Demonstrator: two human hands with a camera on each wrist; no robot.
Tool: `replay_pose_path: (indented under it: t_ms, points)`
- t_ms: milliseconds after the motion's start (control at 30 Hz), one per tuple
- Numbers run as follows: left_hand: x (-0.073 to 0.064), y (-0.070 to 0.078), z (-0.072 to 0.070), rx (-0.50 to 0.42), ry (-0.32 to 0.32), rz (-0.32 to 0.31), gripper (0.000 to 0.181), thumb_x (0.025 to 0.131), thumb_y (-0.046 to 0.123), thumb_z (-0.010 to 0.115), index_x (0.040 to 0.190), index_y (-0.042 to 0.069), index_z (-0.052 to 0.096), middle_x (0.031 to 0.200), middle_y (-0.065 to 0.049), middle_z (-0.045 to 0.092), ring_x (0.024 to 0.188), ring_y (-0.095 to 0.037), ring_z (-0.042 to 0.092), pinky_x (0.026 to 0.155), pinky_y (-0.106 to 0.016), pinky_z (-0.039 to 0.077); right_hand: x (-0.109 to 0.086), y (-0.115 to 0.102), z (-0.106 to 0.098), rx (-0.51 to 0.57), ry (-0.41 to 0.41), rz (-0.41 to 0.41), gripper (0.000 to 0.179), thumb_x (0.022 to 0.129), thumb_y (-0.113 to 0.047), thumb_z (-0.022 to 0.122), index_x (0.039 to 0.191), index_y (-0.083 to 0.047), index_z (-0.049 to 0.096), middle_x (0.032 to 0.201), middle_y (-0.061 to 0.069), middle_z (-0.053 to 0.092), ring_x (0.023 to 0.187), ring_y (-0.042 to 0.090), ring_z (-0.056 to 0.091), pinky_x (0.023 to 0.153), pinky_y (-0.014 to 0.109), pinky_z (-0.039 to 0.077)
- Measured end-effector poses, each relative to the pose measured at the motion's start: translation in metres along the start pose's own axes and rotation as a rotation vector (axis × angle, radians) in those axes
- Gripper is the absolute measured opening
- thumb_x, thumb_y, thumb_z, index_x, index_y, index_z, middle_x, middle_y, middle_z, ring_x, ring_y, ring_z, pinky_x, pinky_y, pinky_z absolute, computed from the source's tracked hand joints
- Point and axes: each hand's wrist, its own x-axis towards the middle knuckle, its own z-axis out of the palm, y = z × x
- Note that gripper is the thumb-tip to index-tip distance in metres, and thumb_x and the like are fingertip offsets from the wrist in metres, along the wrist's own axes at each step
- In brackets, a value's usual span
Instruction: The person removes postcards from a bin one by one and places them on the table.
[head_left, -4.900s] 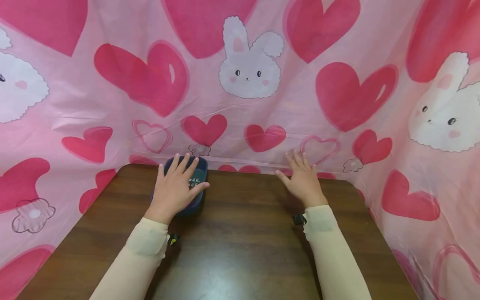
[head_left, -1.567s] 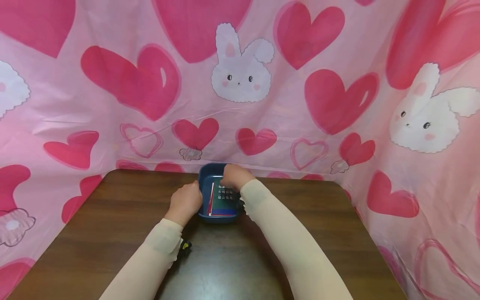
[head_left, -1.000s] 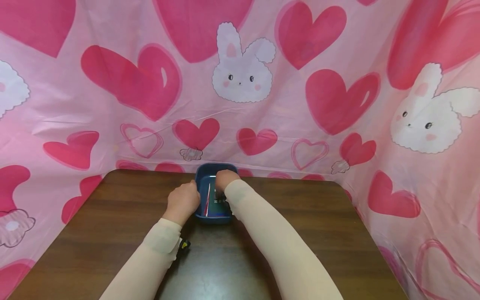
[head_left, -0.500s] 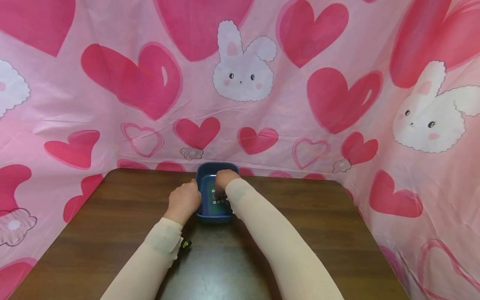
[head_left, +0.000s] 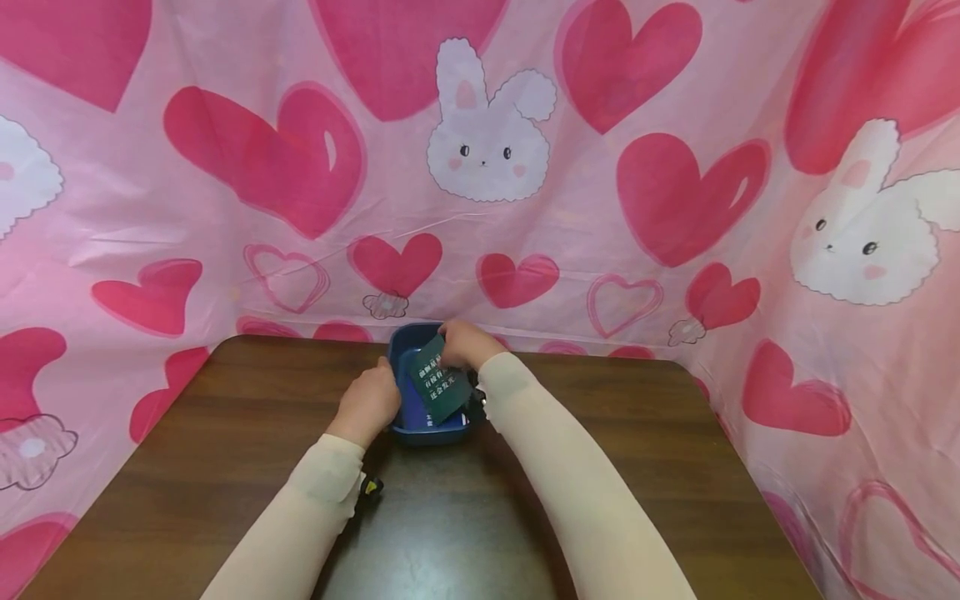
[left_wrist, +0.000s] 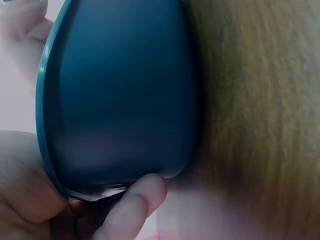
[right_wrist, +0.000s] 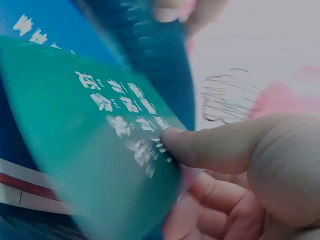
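A dark blue plastic bin [head_left: 406, 336] stands at the back of the table. My left hand [head_left: 369, 402] grips the bin's left side, with fingers and thumb at its rim in the left wrist view. Over the bin, my right hand [head_left: 467, 343] pinches a green card [right_wrist: 95, 135] with white printed characters between thumb and fingers. The card is tilted, its upper end raised. Beneath it in the bin lies a blue card [head_left: 417, 408] with white print. A white edge with a red stripe [right_wrist: 30, 187] shows below the green card in the right wrist view.
The brown wooden table [head_left: 480, 517] runs out to both sides and toward me. A pink curtain [head_left: 480, 225] with hearts and rabbits hangs close behind the bin and along both sides.
Both hands were spread flat earlier, with the bin farther left. The bin has come rightward, gripped by my left hand. My right hand has lifted the green card up from the bin's contents.
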Motion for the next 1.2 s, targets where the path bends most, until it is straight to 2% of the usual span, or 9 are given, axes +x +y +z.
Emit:
replay_pose_path:
  t_ms: [67,200,400,533,633,733,833,1033,1200]
  points:
    - [0.000,-0.001,0.000,-0.034,-0.021,-0.004,0.074,0.114,0.019,0.057,0.171,-0.015,0.025,0.147,-0.039,0.065,0.104,-0.045,0.077,0.082,-0.055,0.072,-0.016,-0.002,-0.011,0.102,0.021,0.001,0.073,0.096,-0.014,0.088,0.162,-0.007,0.059,0.141,0.018,0.076,0.107,0.032,0.076,0.096,0.045,0.070]
    - [-0.001,-0.003,-0.001,-0.076,-0.047,-0.012,0.076,0.115,0.016,0.058,0.173,-0.014,0.020,0.148,-0.040,0.064,0.094,-0.040,0.078,0.061,-0.039,0.068,-0.027,0.017,-0.022,0.291,0.080,-0.016,0.070,0.100,-0.017,0.086,0.164,-0.012,0.059,0.148,0.016,0.072,0.117,0.029,0.073,0.108,0.046,0.066]
    - [-0.002,0.001,0.001,-0.103,-0.041,-0.018,0.072,0.116,0.018,0.057,0.173,-0.011,0.023,0.147,-0.038,0.065,0.097,-0.041,0.078,0.058,-0.037,0.067,-0.046,0.071,-0.038,0.659,0.121,0.026,0.076,0.104,-0.016,0.083,0.171,-0.017,0.049,0.142,0.022,0.076,0.103,0.026,0.079,0.086,0.039,0.070]
    - [-0.003,0.004,0.001,-0.086,-0.025,-0.027,0.074,0.116,0.020,0.058,0.173,-0.011,0.024,0.147,-0.037,0.066,0.099,-0.042,0.078,0.060,-0.039,0.068,-0.059,0.116,-0.042,0.780,0.169,0.055,0.075,0.106,-0.014,0.080,0.172,-0.012,0.046,0.148,0.026,0.072,0.095,0.016,0.077,0.074,0.030,0.066]
    - [-0.003,0.004,0.000,-0.065,-0.015,-0.036,0.076,0.115,0.020,0.058,0.174,-0.011,0.022,0.150,-0.037,0.065,0.104,-0.044,0.077,0.064,-0.043,0.070,-0.066,0.143,-0.040,0.778,0.205,0.086,0.073,0.106,-0.013,0.080,0.172,-0.009,0.047,0.150,0.024,0.070,0.092,0.011,0.072,0.068,0.027,0.060]
    - [-0.002,0.004,-0.001,-0.047,-0.011,-0.041,0.076,0.115,0.021,0.058,0.174,-0.012,0.022,0.150,-0.038,0.065,0.107,-0.045,0.077,0.070,-0.048,0.072,-0.071,0.163,-0.035,0.738,0.209,0.111,0.072,0.106,-0.013,0.080,0.170,-0.006,0.048,0.140,0.026,0.072,0.087,0.014,0.068,0.067,0.028,0.057]
    - [-0.002,0.004,-0.001,-0.027,-0.010,-0.040,0.076,0.116,0.022,0.057,0.174,-0.012,0.022,0.148,-0.038,0.065,0.106,-0.045,0.077,0.074,-0.051,0.072,-0.073,0.179,-0.028,0.695,0.196,0.156,0.069,0.106,-0.015,0.080,0.168,-0.005,0.051,0.140,0.024,0.071,0.092,0.020,0.068,0.075,0.032,0.059]
    - [-0.004,0.005,-0.001,-0.003,-0.001,-0.034,0.076,0.115,0.023,0.057,0.173,-0.013,0.023,0.145,-0.037,0.068,0.106,-0.045,0.078,0.083,-0.056,0.072,-0.072,0.194,-0.014,0.579,0.147,0.263,0.073,0.105,-0.021,0.082,0.169,-0.006,0.050,0.150,0.021,0.065,0.113,0.032,0.068,0.101,0.048,0.062]
    - [-0.005,0.005,-0.001,-0.006,-0.007,-0.033,0.077,0.116,0.023,0.057,0.174,-0.011,0.021,0.150,-0.036,0.066,0.110,-0.046,0.077,0.088,-0.058,0.071,-0.072,0.197,-0.010,0.443,0.170,0.262,0.072,0.102,-0.023,0.087,0.164,-0.002,0.054,0.142,0.024,0.069,0.094,0.028,0.073,0.089,0.045,0.063]
